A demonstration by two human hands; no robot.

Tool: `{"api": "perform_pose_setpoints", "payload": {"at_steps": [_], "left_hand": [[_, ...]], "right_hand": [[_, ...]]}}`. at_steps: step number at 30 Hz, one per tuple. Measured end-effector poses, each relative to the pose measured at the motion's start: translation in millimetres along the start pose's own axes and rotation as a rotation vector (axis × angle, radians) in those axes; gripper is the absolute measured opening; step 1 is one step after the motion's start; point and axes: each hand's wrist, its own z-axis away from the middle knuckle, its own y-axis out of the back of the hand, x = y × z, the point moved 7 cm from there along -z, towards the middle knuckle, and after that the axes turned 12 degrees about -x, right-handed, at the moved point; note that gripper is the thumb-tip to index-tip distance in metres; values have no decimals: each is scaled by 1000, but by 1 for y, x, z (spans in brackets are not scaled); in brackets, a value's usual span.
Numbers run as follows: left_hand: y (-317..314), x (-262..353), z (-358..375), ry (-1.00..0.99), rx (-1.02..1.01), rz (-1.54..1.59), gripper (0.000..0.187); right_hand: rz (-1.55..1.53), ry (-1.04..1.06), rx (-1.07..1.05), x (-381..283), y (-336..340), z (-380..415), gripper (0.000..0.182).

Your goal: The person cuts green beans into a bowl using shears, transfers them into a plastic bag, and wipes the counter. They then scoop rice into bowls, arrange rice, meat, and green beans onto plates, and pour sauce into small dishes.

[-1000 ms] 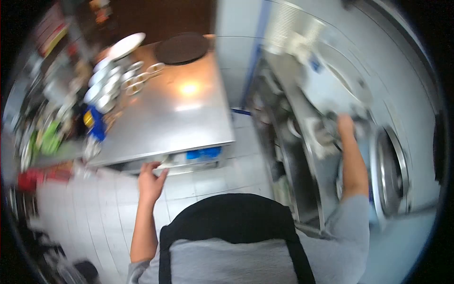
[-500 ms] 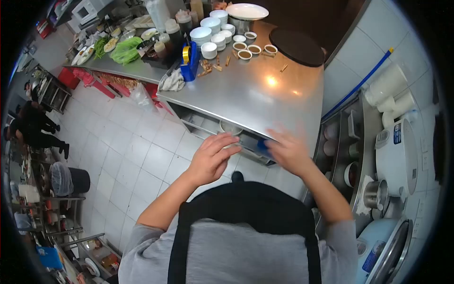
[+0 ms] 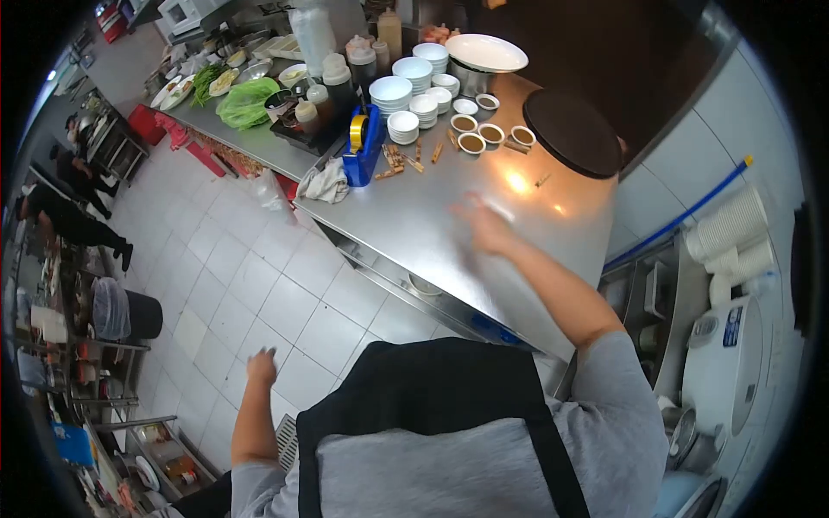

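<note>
Over the steel counter, right hand reaching empty, fingers spread, probably toward the sauce cups; left hand hanging low, loosely curled, empty. Next: likely a longer reach.

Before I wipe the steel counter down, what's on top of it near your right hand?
The right hand hovers blurred over bare counter. Beyond it: sauce dishes, clothespins, a blue tape dispenser. What's under the hand is hidden.

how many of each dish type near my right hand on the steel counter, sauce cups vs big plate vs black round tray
small sauce cups: 5
large white plate: 1
black round tray: 1
total: 7
</note>
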Motion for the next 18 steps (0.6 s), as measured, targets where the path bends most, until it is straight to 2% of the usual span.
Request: {"api": "perform_pose_setpoints", "payload": {"at_steps": [1,2,3,4,5,6,7,9,10,11,13,14,16,17,18], "left_hand": [[-12,-24,19,69,35,47,40],[-26,-47,31,152,18,128,35],[-29,-61,49,342,-18,154,31],[-55,-92,49,418,103,254,25],[-70,-104,53,465,8,199,23],[-70,-111,56,512,-87,141,22],[-67,-111,53,486,-85,154,23],[-50,-105,55,442,-97,158,26],[-42,-99,40,370,-135,246,31],[-13,-81,30,274,-37,217,33],[52,-36,2,11,183,217,36],[89,-11,-13,-152,303,244,36],[175,58,-33,-456,446,283,32],[220,98,-36,-616,516,278,34],[256,134,-44,-802,559,277,38]], "right_hand": [[-91,-56,16,48,10,-19,68],[-149,-278,79,93,20,-28,63],[-221,-494,149,137,30,-34,59],[-105,-645,291,173,37,-38,57],[13,-797,437,219,35,-43,55],[22,-812,445,263,24,-58,49],[25,-829,447,301,8,-71,44],[-45,-795,453,309,-10,-87,33],[-115,-747,467,305,-22,-90,28],[-180,-702,487,293,-24,-89,25],[-738,-696,700,189,-15,-74,19],[-624,-501,799,191,-49,-101,17],[-335,-194,821,147,-60,-129,18],[-169,-87,745,98,-33,-130,21],[-182,-150,777,95,-20,-130,24]]}}
